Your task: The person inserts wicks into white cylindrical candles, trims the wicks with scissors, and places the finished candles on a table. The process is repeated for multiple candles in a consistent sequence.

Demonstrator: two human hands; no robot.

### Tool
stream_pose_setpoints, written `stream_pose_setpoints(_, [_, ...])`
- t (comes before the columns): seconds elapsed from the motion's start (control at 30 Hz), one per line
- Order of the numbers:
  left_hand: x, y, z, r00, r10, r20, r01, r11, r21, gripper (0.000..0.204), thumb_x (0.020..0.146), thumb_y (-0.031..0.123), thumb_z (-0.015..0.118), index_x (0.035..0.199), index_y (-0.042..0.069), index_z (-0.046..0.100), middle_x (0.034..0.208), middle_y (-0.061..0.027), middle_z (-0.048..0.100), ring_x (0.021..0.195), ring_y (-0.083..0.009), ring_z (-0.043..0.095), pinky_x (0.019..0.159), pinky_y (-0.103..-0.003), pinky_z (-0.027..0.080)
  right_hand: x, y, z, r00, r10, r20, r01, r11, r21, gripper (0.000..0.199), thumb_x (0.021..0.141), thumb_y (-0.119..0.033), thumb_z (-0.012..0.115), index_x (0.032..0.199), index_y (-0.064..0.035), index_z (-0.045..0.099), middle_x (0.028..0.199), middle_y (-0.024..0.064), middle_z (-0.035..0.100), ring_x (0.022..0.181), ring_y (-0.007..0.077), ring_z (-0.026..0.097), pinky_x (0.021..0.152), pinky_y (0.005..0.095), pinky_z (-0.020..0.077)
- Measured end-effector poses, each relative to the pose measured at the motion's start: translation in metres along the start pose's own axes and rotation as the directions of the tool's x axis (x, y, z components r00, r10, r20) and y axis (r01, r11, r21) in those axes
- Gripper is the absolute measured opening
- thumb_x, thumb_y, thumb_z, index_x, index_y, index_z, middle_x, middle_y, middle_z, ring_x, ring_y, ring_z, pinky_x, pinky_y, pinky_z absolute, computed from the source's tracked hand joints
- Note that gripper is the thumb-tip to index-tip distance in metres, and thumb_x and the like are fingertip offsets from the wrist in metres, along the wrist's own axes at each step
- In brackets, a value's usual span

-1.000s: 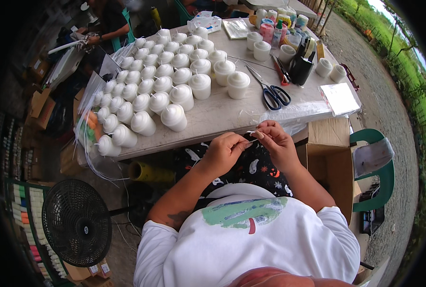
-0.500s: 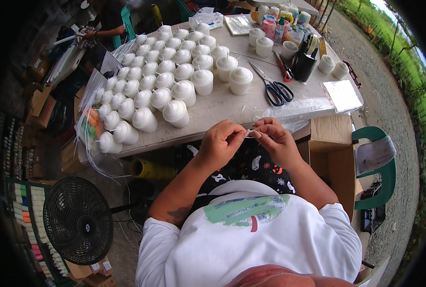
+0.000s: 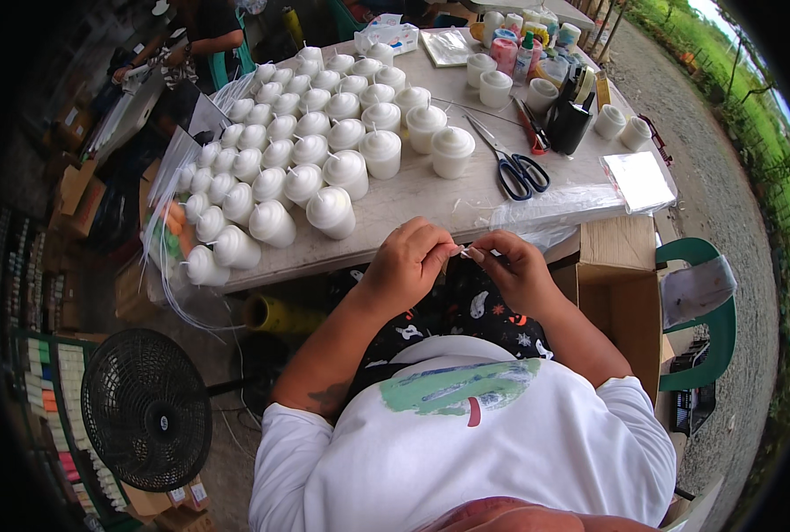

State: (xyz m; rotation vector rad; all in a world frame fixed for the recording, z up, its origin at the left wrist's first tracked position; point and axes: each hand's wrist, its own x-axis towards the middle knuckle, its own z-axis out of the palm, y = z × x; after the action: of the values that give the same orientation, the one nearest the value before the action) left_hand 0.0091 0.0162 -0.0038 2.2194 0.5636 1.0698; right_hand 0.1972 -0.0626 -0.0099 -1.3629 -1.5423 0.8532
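Close to the table's front edge, my left hand (image 3: 408, 266) and my right hand (image 3: 517, 268) meet over my lap. Thumb and fingers of each are pinched on a small white twisted strip (image 3: 466, 252), which spans the gap between them. Its exact kind is too small to make out. Beyond my left hand, many white cup-shaped candles (image 3: 331, 213) with domed tops and wicks stand in rows on the table (image 3: 412, 206). Open scissors with dark blue handles (image 3: 521, 175) lie past my right hand, next to a clear plastic sheet (image 3: 559, 206).
A cardboard box (image 3: 616, 257) stands right of my lap, with a green chair (image 3: 709, 310) beyond. A black fan (image 3: 147, 410) is at my left. Jars, a black tape dispenser (image 3: 568, 124) and a stack of clear wrappers (image 3: 638, 183) occupy the table's right side. Another person (image 3: 209, 35) works far left.
The view has shifted slightly. Both hands stay together on the white strip, and the right fingers have curled in closer. The person at far left has moved their arms.
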Motion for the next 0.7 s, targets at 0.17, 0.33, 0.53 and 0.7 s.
stream_pose_setpoints(0.17, [-0.001,-0.010,0.009,0.995,-0.095,-0.011,0.086,0.936,-0.341,0.005,0.091,0.007,0.060,0.091,0.004,0.056,0.077,-0.0037,0.055,0.069,-0.0151,0.055,0.061,-0.029,0.045,-0.001,-0.010,0.004,0.962,0.153,0.227,-0.248,0.836,0.489,0.013,0.095,-0.011,0.057,0.099,-0.0001,0.063,0.096,0.0025,0.065,0.090,0.0076,0.056,0.079,0.0246,0.0464])
stream_pose_setpoints(0.33, [-0.015,-0.009,0.030,0.945,-0.304,0.124,0.262,0.468,-0.844,0.011,0.100,0.016,0.048,0.108,0.008,0.049,0.093,0.0036,0.051,0.077,-0.0031,0.046,0.069,-0.019,0.038,0.005,-0.009,0.012,0.994,-0.021,0.111,-0.034,0.883,0.469,0.009,0.094,-0.008,0.058,0.100,-0.0019,0.061,0.095,0.0032,0.062,0.088,0.0097,0.056,0.078,0.0245,0.0450])
stream_pose_setpoints(0.53, [-0.020,-0.001,0.038,0.911,-0.378,0.163,0.305,0.353,-0.885,0.022,0.103,0.024,0.042,0.116,0.008,0.048,0.096,0.0040,0.048,0.078,-0.0015,0.041,0.070,-0.017,0.035,0.006,-0.016,0.015,0.916,-0.394,-0.078,0.382,0.915,-0.131,0.012,0.080,-0.002,0.067,0.090,-0.0061,0.060,0.085,0.0071,0.059,0.079,0.0243,0.057,0.078,0.0334,0.0417])
stream_pose_setpoints(0.7, [-0.026,-0.008,0.044,0.919,-0.388,0.063,0.297,0.579,-0.759,0.023,0.103,0.024,0.042,0.108,0.005,0.056,0.091,0.0004,0.050,0.078,-0.0056,0.044,0.071,-0.021,0.039,0.006,-0.014,0.019,0.870,-0.480,-0.114,0.415,0.837,-0.356,0.015,0.075,-0.002,0.070,0.085,-0.0071,0.059,0.079,0.0056,0.057,0.075,0.0265,0.055,0.078,0.0356,0.0391])
